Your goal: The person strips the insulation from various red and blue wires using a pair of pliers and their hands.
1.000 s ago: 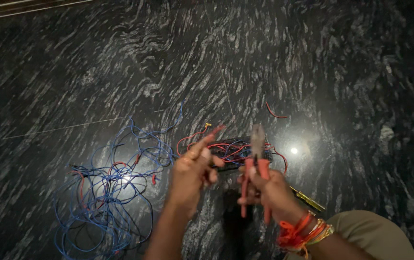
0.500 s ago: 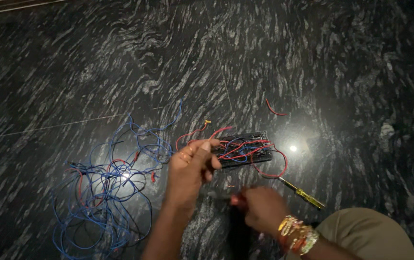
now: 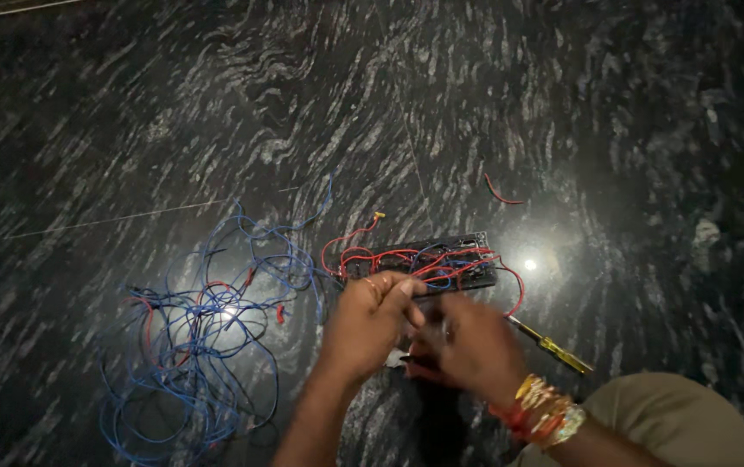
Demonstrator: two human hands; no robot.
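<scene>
Both hands' fingers (image 3: 402, 290) meet just beside the wired board (image 3: 441, 259).

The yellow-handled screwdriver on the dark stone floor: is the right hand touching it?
Cannot tell. In the head view, the screwdriver emerges from behind the blurred right hand, hiding any contact or gap.

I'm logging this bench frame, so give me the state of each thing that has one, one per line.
Left hand: fingers curled shut, pinching something small I cannot make out.
Right hand: blurred, close against the left hand; grip unclear.
Black wired board: flat on the floor, red and blue wires attached.
Blue and red wire bundle: loose, tangled on the floor.
Yellow-handled screwdriver: lying on the floor, unheld.
Short red wire piece: lying apart, curved.
</scene>
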